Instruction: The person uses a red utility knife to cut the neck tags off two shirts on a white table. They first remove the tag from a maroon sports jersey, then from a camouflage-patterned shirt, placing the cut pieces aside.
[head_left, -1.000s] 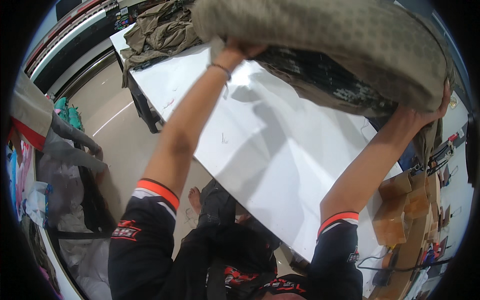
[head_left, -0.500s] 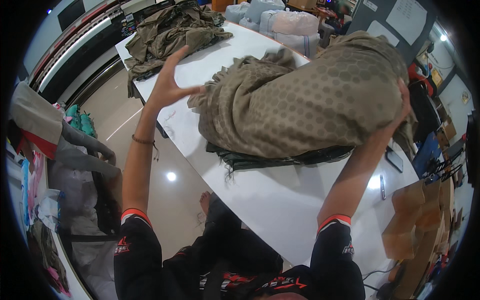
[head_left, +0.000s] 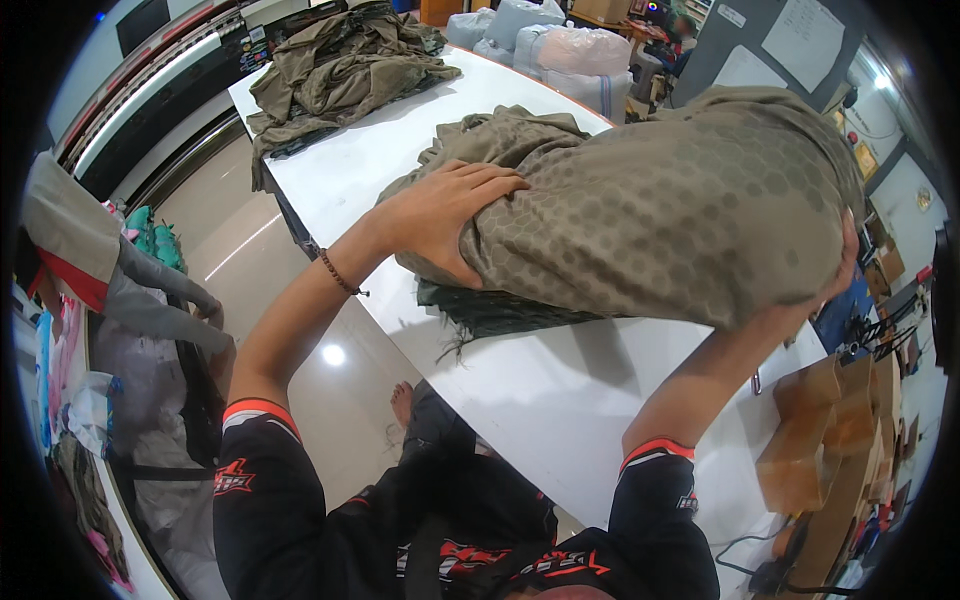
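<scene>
1. Person's own black sleeves (head_left: 265, 480), banded orange and white at the cuffs; bare forearms extend over the table (head_left: 530, 410), which is white and smooth.
2. Brown cardboard box (head_left: 800, 440), flaps up, beside the right forearm.
3. Left hand (head_left: 445, 220): wide open, fingers fairly close together and thumb well apart, palm against the near left part of the cloth bundle (head_left: 650, 210). Whether it pinches any fabric, cannot tell. Beaded bracelet (head_left: 340, 272) at the wrist.
4. Right hand (head_left: 840, 265): partly hidden, set against the bundle's right end, fingers up along its side. Degree of closing cannot be told.
5. Bundle: olive-brown, hexagon-patterned, thick and rounded, over the table between both hands. Darker fabric (head_left: 530, 312) with frayed threads shows below its near edge.
6. Left side: another person (head_left: 75, 220), in grey with a red panel, leaning forward.
7. Second cloth pile (head_left: 345, 75), crumpled, at the table's far left, well apart from the bundle.
8. Beyond the table: stuffed plastic bags (head_left: 585, 70).
</scene>
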